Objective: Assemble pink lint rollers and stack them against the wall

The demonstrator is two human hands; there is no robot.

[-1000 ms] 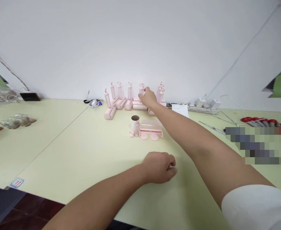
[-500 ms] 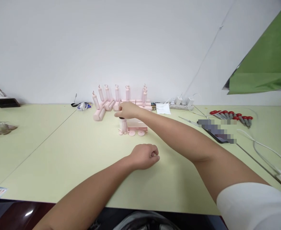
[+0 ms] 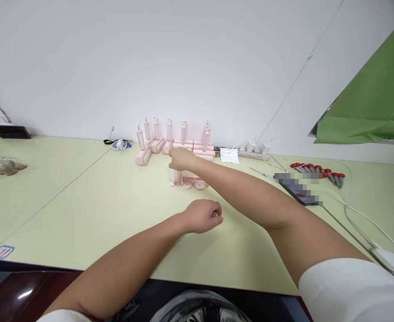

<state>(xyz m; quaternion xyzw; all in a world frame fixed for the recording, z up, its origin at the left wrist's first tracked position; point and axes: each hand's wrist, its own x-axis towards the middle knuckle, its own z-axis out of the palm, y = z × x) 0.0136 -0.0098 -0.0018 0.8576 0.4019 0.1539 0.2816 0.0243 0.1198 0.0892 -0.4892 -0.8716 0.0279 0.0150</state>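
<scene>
My right hand [image 3: 181,158] reaches far across the pale green table [image 3: 83,201] and sits on top of the small pink toy train [image 3: 192,181], fingers curled over its front chimney end. What the fingers grip is hidden under the hand. My left hand [image 3: 203,215] rests on the table nearer to me, closed in a loose fist; whether anything is inside it does not show. Behind the train stands a row of several pink roller-like pieces [image 3: 170,141] with upright handles, against the white wall.
A white cloth [image 3: 229,155] and a power strip with plugs [image 3: 255,150] lie right of the pink row. Red-handled tools [image 3: 318,172], a dark phone [image 3: 301,190] and white cables [image 3: 368,219] lie at right. Bagged items [image 3: 0,165] sit at far left. A green sheet [image 3: 374,103] hangs upper right.
My right hand left the pink row at the wall and came down onto the front of the toy train. My left fist stayed in place; earlier something white showed at its fingertips.
</scene>
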